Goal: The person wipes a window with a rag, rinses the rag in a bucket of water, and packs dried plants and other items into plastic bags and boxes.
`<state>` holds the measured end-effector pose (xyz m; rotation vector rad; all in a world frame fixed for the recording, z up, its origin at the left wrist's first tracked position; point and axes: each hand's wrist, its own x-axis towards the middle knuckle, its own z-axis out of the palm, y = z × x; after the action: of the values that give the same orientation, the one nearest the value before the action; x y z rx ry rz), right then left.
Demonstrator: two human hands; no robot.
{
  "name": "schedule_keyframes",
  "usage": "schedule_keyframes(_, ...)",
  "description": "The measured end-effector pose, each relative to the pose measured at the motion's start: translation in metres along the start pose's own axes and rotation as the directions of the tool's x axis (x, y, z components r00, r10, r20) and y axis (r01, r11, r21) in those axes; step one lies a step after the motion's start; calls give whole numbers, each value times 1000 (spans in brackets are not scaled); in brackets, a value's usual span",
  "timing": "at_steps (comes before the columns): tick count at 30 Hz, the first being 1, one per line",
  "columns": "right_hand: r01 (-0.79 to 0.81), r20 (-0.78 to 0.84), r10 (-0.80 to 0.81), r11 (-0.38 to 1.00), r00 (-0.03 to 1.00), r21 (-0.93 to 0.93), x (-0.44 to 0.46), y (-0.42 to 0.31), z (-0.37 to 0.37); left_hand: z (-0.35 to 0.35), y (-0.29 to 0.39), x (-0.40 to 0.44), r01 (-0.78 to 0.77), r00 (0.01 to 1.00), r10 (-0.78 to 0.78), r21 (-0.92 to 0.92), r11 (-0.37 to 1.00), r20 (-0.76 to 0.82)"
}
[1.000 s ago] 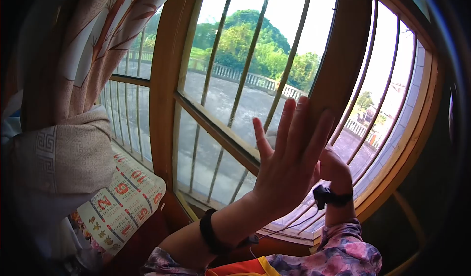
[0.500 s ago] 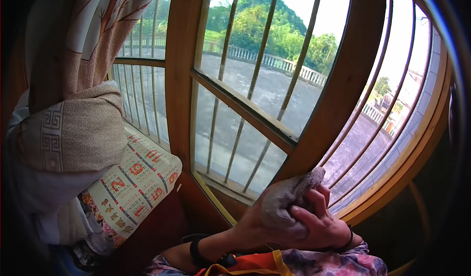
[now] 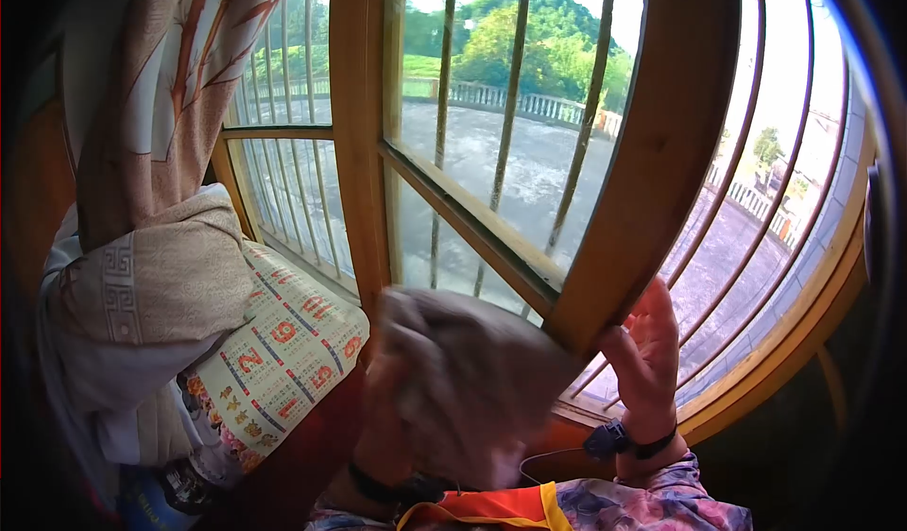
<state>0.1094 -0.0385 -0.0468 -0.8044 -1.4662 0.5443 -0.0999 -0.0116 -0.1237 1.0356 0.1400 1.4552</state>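
Note:
A grey cloth (image 3: 472, 375), smeared by motion, hangs spread out in front of the lower part of the open window sash. At the cloth's left side is my left hand (image 3: 385, 403), blurred and partly covered, closed on it. My right hand (image 3: 647, 351) grips the lower outer edge of the sash's wooden frame (image 3: 652, 153), its thumb on the near side and its other fingers partly hidden by the wood. Both wrists wear black bands.
Left of the sash hangs a tied beige curtain (image 3: 175, 276) over a sheet printed with calendar numbers (image 3: 288, 342). Metal bars (image 3: 746, 162) cross the window opening at right. A dark object with a blue item (image 3: 151, 503) sits at the lower left.
The cloth, bunched between both hands half a second ago, now hangs loose from my left hand, which has moved left. My right hand has let go of it and taken the frame edge.

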Motion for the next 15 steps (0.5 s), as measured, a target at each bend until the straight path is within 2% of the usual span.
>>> schedule_keyframes(1, 51, 4, -51, 998, 999, -44, 1, 5, -1, -6, 7, 3, 138, 989, -146, -387, 912, 7)
schedule_keyframes(2, 102, 10, -101, 991, 995, -92, 1, 10, -1, -14, 11, 11, 146, 986, -164, -625, 767, 30)
schedule_keyframes(3, 98, 9, -98, 991, 995, -90, -1, 13, -1, -22, 15, 18, 147, 982, -181, -814, 563, 53)
schedule_keyframes(4, 78, 5, -77, 996, 997, -31, -3, 16, 1, -30, 15, 41, -57, 974, -60, -493, 868, -220)
schedule_keyframes(5, 60, 2, -61, 998, 998, 28, -5, 20, 3, -39, 15, 63, -86, 879, 65, -22, 996, -473)
schedule_keyframes(6, 91, -23, -91, 995, 996, 32, -7, 27, 8, -59, 12, 82, -197, 845, 197, 54, 979, -497)
schedule_keyframes(7, 119, -100, -116, 993, 988, 22, -9, 33, 15, -72, 11, 103, -232, 837, 238, 74, 970, -493)
schedule_keyframes(8, 142, -175, -138, 990, 975, 9, -10, 39, 21, -89, 5, 128, -291, 782, 354, 201, 935, -513)
schedule_keyframes(9, 133, -174, -129, 991, 976, 9, -8, 42, 21, -91, 7, 146, -292, 819, 302, 99, 951, -487)
schedule_keyframes(10, 180, -212, -187, 982, 959, -52, -4, 45, 20, -84, 5, 161, -400, 816, 374, 37, 916, -441)
schedule_keyframes(11, 228, -243, -249, 967, 937, -114, -1, 49, 20, -88, -1, 180, -345, 898, 316, -44, 938, -305)
schedule_keyframes(12, 217, -239, -239, 969, 941, -115, -1, 53, 18, -94, -17, 204, -401, 864, 406, 80, 913, -297)
schedule_keyframes(14, 181, -255, -208, 976, 944, -125, 1, 62, 6, -75, -26, 210, -295, 842, 426, 379, 877, -330)
schedule_keyframes(15, 119, -276, -136, 990, 952, -75, 1, 72, -3, -71, -35, 210, -294, 843, 422, 371, 881, -335)
